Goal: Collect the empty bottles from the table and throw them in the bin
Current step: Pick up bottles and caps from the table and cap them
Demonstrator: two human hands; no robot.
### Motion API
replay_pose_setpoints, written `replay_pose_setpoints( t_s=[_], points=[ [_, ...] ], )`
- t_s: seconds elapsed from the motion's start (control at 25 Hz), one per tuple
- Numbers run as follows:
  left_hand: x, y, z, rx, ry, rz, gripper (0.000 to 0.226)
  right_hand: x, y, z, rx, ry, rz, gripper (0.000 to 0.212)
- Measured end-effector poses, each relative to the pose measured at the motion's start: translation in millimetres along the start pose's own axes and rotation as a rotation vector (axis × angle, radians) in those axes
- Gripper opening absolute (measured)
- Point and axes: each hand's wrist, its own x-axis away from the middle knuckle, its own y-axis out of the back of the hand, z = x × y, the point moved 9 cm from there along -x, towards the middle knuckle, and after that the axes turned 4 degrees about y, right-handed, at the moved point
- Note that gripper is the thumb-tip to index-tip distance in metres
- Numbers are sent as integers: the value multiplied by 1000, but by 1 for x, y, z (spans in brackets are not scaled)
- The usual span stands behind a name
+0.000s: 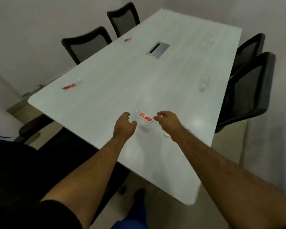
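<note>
A clear plastic bottle with a red label [144, 119] lies on the pale table [122, 90], right between my two hands. My left hand [124, 125] hovers just left of it with fingers curled and apart, holding nothing. On the bottle's other side, my right hand [168, 120] has its fingertips close to the label end, also holding nothing. Another red-labelled bottle [71, 85] lies near the table's left edge. A third bottle [127, 39] lies at the far left side. Near the right edge lies a clear bottle [203, 83]. No bin is in view.
Two black mesh chairs [87, 43] stand along the table's far left side and two more chairs [248, 90] along the right. A grey cable hatch [158, 49] is set in the tabletop. A small white cap [135, 55] lies near it.
</note>
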Motion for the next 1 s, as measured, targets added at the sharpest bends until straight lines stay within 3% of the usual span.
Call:
replay_pose_setpoints(
  t_s=[0.16,0.28,0.48,0.68,0.84,1.0],
  points=[
    [-56,-38,26,-228,-66,38,52,-67,-33,-28,334,-57,28,58],
    [-82,-75,54,-468,-210,13,71,-105,-60,-36,568,-14,47,72],
    [-87,-98,78,-629,-358,-30,77,-132,-89,-36,855,93,55,68],
    [-87,-97,74,-611,-353,-28,74,-106,-63,-36,600,-22,-86,59],
    [-70,-106,55,-629,-471,-26,65,-39,-22,-66,374,-176,-146,56],
    [-24,-170,9,-531,-578,224,70,4,35,-115,278,-293,-266,58]
  ],
)
